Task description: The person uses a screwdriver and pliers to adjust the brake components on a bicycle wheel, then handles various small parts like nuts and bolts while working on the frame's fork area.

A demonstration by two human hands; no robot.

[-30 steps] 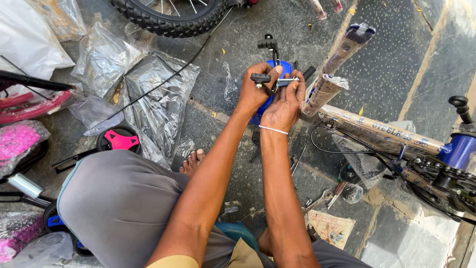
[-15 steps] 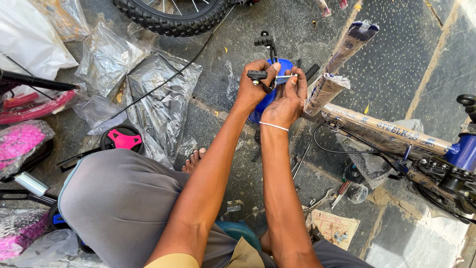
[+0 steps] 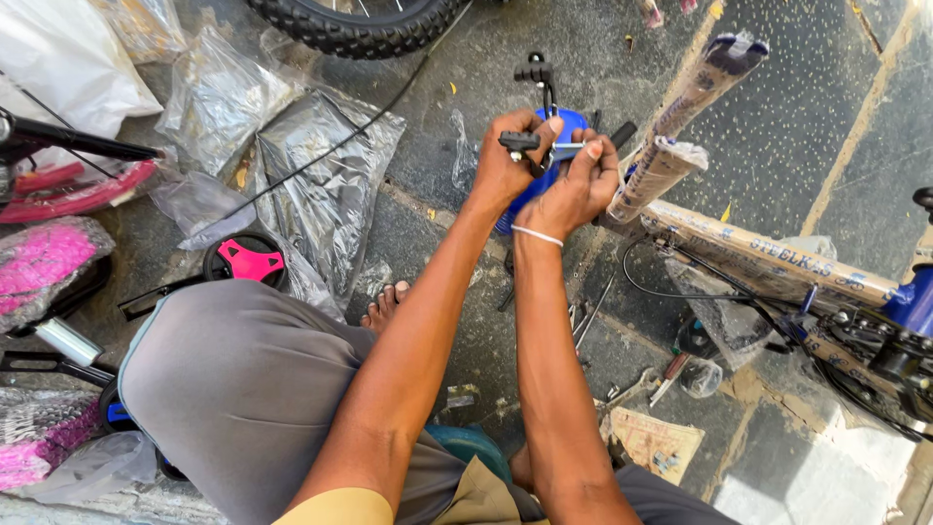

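Observation:
My left hand grips a small black bicycle brake part above the floor. My right hand is closed around the same part from the right, with a thin metal piece sticking out between the fingers and a white band on the wrist. Behind both hands lies a blue bicycle part with a black brake lever at its far end. To the right runs a bicycle frame wrapped in brown paper, with wrapped tubes pointing away.
A black tyre lies at the top. Crumpled clear plastic bags cover the floor at left, beside a black and pink wheel and pink wrapped parts. Small tools and a paper sheet lie at lower right.
The view has drifted slightly; both hands stay together on the brake part, shifting a little to the left and turning it.

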